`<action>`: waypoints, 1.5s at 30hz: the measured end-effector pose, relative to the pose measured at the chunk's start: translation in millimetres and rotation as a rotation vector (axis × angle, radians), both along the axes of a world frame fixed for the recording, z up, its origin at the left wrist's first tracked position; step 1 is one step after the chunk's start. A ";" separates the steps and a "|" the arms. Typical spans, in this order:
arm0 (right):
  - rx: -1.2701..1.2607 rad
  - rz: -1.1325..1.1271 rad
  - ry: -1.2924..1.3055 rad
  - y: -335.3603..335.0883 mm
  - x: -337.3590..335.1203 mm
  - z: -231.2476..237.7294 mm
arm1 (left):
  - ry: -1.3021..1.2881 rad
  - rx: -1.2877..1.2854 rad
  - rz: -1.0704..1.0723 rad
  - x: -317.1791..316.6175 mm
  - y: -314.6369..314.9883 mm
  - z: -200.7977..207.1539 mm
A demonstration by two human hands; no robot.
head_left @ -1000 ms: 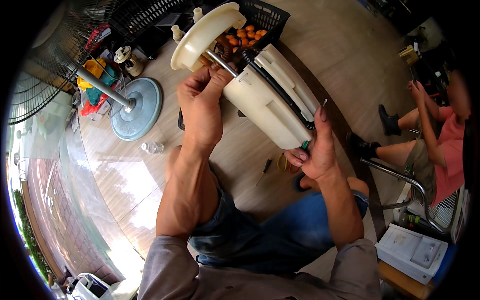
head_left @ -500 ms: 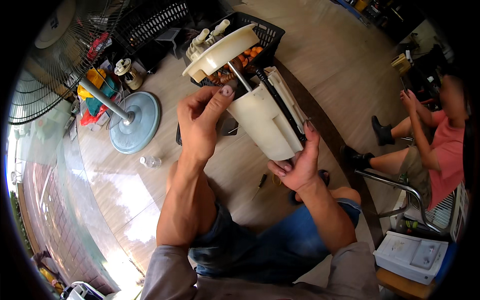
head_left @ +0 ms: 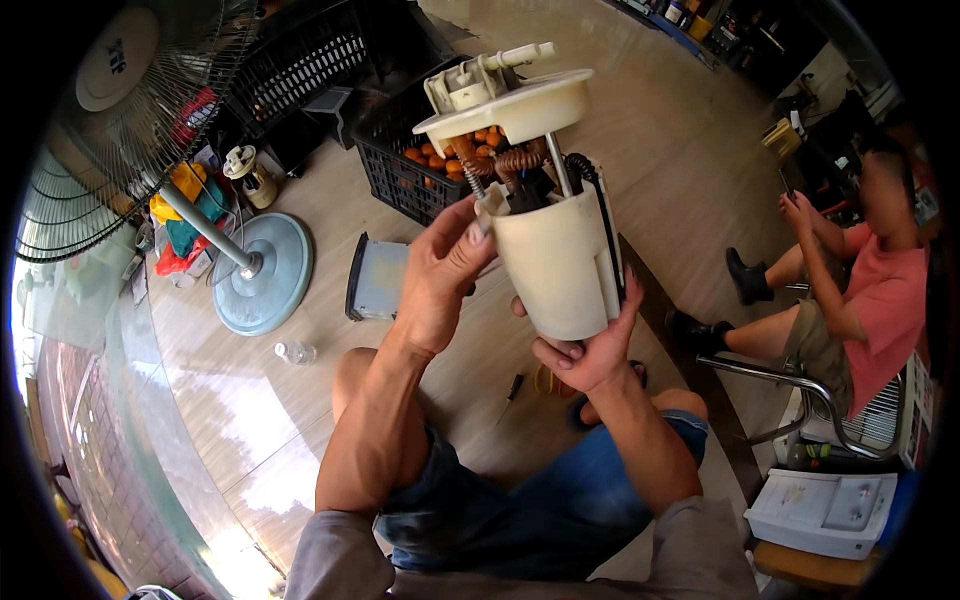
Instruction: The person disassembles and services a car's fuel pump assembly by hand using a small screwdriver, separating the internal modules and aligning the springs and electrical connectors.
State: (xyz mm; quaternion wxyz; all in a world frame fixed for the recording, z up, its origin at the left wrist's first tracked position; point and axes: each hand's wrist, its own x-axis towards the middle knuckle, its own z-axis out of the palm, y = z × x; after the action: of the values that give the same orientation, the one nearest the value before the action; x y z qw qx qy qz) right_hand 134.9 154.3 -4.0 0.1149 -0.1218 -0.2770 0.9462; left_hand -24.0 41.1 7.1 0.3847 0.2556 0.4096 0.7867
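Between my hands is an off-white fuel pump module (head_left: 552,262), nearly upright. Its round top flange carries pipe stubs. Metal rods, brown coiled tubing and a black corrugated hose run between the flange and the cup-shaped body. My left hand (head_left: 440,272) pinches the upper left rim of the body, below the spring-wrapped rod. Underneath, my right hand (head_left: 598,348) is closed round the lower right of the body, thumb up along its side. Part of the fingers is hidden behind the module.
Beyond the module stands a black crate (head_left: 395,180) of orange fruit. A grey tray (head_left: 380,280), a plastic bottle (head_left: 295,352) and a screwdriver (head_left: 511,391) lie on the floor. Left are a fan base (head_left: 265,290) and another pump (head_left: 250,175). A person (head_left: 865,270) sits right.
The module has turned more upright and its flange has swung to the right. Both hands keep hold of it. The grey tray shows more now.
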 end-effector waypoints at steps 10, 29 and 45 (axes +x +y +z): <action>-0.041 0.113 0.022 5.9 -0.4 -3.3 | 0.164 -0.006 -0.261 -3.7 -2.2 20.5; -0.106 0.201 0.213 20.6 1.4 -20.3 | 0.434 0.016 -0.062 12.8 0.1 10.0; -0.120 -0.065 -0.156 18.2 -5.1 -25.7 | 0.407 -0.098 -0.124 35.4 -5.5 -12.6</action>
State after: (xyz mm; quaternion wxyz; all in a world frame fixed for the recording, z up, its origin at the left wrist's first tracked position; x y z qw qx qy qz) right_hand 129.8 172.6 -29.6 0.1160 -0.2105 -0.2236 0.9446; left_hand 11.4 35.6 -5.5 0.3537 0.4149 0.4999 0.6729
